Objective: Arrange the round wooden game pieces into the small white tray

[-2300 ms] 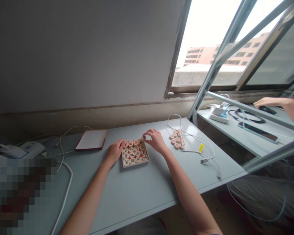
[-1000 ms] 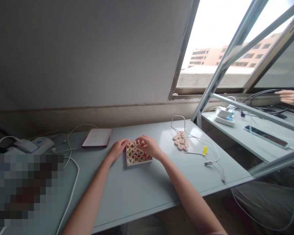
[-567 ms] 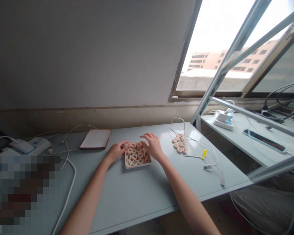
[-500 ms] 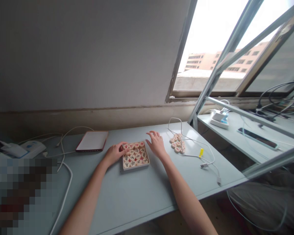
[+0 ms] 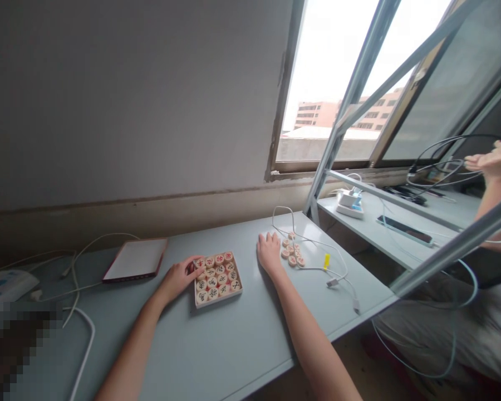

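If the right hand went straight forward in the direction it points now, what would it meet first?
Probably the long beige wall strip behind the flat blue-grey table. The right hand's line seems to pass left of the thin white looped cable, but depth is unclear.

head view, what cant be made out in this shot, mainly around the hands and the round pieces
Head view: palm of the right hand and anything under it, hidden by the hand itself.
Head view: left wall of the box, partly hidden by the left hand.
Head view: characters on the loose pieces, too small to read.
Head view: the co-worker's arm, cut off by the right edge.
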### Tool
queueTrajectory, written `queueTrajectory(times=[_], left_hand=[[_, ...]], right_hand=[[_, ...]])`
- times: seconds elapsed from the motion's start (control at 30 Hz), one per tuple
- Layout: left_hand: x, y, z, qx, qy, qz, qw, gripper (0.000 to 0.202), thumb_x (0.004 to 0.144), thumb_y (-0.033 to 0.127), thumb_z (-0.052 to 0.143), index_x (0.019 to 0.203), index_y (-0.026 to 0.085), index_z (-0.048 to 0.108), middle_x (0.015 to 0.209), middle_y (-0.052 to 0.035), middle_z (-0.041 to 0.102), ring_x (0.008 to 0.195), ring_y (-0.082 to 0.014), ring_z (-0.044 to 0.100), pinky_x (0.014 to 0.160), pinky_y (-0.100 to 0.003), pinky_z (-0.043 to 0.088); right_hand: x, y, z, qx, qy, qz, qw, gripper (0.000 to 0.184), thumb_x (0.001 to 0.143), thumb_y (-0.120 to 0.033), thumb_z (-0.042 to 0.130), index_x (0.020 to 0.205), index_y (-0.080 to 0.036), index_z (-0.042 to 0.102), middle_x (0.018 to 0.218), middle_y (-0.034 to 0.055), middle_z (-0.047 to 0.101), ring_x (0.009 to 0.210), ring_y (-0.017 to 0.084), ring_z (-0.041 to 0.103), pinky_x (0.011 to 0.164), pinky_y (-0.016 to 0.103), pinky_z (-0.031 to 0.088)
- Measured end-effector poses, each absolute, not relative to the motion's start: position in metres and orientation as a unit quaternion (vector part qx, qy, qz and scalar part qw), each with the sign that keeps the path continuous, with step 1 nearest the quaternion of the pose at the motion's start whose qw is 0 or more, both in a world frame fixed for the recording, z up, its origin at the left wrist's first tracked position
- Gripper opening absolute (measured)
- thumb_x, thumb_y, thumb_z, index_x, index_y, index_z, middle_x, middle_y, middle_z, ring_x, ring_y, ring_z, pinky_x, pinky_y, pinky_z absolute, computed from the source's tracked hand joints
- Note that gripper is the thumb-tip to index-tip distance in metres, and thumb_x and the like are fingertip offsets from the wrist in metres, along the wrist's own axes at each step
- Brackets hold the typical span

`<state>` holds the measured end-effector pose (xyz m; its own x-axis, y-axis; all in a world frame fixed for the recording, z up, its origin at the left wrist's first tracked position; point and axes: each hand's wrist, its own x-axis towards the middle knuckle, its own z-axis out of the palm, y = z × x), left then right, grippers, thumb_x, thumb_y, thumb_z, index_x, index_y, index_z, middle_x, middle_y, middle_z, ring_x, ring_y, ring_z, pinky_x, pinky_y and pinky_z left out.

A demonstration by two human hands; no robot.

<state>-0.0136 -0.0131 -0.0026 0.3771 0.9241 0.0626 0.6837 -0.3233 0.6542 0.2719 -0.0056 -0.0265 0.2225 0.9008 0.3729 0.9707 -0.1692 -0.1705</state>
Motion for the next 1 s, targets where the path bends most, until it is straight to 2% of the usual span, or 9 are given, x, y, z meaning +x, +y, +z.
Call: queueTrajectory(times=[0.13,0.27,0.37,0.47,0.6,0.7,0.8,0.9,1.0], left_hand=[[-0.013,-0.014,-0.002,0.780,0.514,0.225,0.277,0.049,0.075,0.050,0.043,0.109,0.018,0.056,0.063,0.0003,0.052,0.058,-0.0142,0.048,0.055,-0.023,0.035],[-0.013,-0.016,0.001,0.769,0.509,0.239,0.305,0.049,0.076,0.049,0.040,0.109,0.016,0.056,0.069,-0.0018,0.058,0.063,-0.0152,0.051,0.060,-0.023,0.038],[-0.013,-0.018,0.003,0.769,0.504,0.245,0.307,0.048,0.077,0.048,0.039,0.109,0.016,0.056,0.068,-0.0018,0.057,0.063,-0.0150,0.051,0.060,-0.023,0.038],[-0.013,-0.017,0.002,0.772,0.503,0.245,0.302,0.048,0.077,0.049,0.040,0.108,0.016,0.056,0.065,-0.0007,0.054,0.061,-0.0141,0.049,0.059,-0.023,0.037],[-0.014,-0.016,0.000,0.775,0.505,0.237,0.297,0.046,0.078,0.049,0.040,0.108,0.018,0.056,0.064,0.0002,0.053,0.060,-0.0134,0.048,0.057,-0.022,0.035],[-0.013,-0.016,0.000,0.774,0.511,0.234,0.292,0.046,0.077,0.048,0.041,0.108,0.018,0.056,0.064,0.0003,0.053,0.059,-0.0135,0.048,0.056,-0.022,0.035],[-0.013,-0.016,0.002,0.777,0.508,0.236,0.289,0.045,0.077,0.047,0.042,0.107,0.017,0.057,0.064,-0.0001,0.055,0.060,-0.0137,0.049,0.056,-0.022,0.036],[-0.012,-0.017,0.002,0.782,0.502,0.238,0.284,0.044,0.077,0.046,0.042,0.106,0.018,0.058,0.066,-0.0007,0.058,0.063,-0.0145,0.053,0.059,-0.023,0.038],[-0.012,-0.018,0.002,0.786,0.502,0.241,0.267,0.042,0.078,0.046,0.042,0.105,0.019,0.058,0.074,-0.0023,0.063,0.068,-0.0161,0.056,0.063,-0.024,0.041]], right_hand=[[0.240,-0.009,-0.024,-0.694,-0.687,-0.068,0.204,0.030,0.084,-0.017,0.039,0.110,-0.020,0.052,0.124,0.0130,0.043,0.117,0.026,0.033,0.093,0.043,0.026],[0.226,-0.015,-0.016,-0.617,-0.759,-0.010,0.208,0.034,0.083,-0.010,0.037,0.110,-0.023,0.052,0.121,0.0079,0.046,0.107,0.020,0.042,0.084,0.033,0.033],[0.224,-0.019,-0.011,-0.556,-0.801,0.020,0.219,0.032,0.084,-0.010,0.037,0.105,-0.024,0.055,0.112,0.0051,0.053,0.099,0.017,0.045,0.080,0.029,0.033],[0.225,-0.018,-0.010,-0.565,-0.790,-0.001,0.237,0.033,0.083,-0.010,0.040,0.108,-0.026,0.054,0.115,0.0043,0.051,0.102,0.018,0.044,0.083,0.031,0.030],[0.231,-0.013,-0.011,-0.629,-0.749,-0.025,0.209,0.027,0.085,-0.016,0.039,0.104,-0.023,0.057,0.106,0.0076,0.056,0.097,0.020,0.047,0.083,0.034,0.028],[0.235,-0.013,-0.007,-0.621,-0.757,-0.031,0.200,0.024,0.085,-0.018,0.041,0.101,-0.023,0.059,0.100,0.0067,0.058,0.093,0.019,0.049,0.086,0.035,0.025],[0.230,-0.017,0.003,-0.607,-0.758,-0.033,0.237,0.022,0.084,-0.020,0.044,0.101,-0.024,0.058,0.099,0.0054,0.058,0.094,0.019,0.049,0.086,0.034,0.025],[0.214,-0.026,0.012,-0.582,-0.761,-0.006,0.288,0.022,0.086,-0.026,0.042,0.104,-0.025,0.056,0.101,0.0046,0.058,0.094,0.018,0.048,0.080,0.031,0.029],[0.196,-0.036,0.016,-0.497,-0.820,0.047,0.278,0.022,0.087,-0.031,0.043,0.104,-0.026,0.055,0.099,0.0033,0.058,0.089,0.015,0.051,0.077,0.029,0.030]])
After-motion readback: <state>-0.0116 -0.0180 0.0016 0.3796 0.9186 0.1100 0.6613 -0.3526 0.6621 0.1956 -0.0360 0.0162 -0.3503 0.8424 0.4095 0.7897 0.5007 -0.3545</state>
